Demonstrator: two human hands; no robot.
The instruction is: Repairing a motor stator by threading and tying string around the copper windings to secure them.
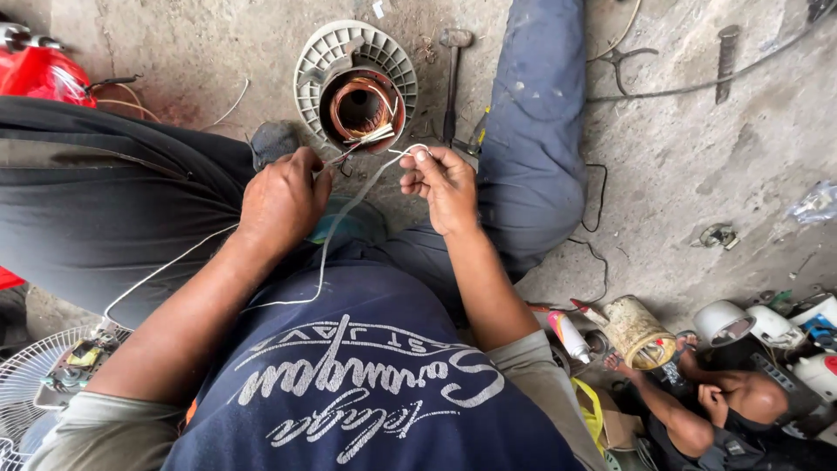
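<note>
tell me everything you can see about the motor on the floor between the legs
The motor sits on the concrete floor between the person's legs, open end up. A pale grey, ribbed plastic housing rings a dark core wound with bare copper coils. Thin leads rise from it toward the left hand; the right hand pinches a white string beside it.

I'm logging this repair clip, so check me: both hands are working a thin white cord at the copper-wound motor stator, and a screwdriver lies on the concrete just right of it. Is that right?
Not quite. The tool right of the motor stator is a hammer, not a screwdriver. The head view shows its metal head and long handle on the concrete floor. The rest stands: the left hand and right hand both hold the thin white cord.
</note>
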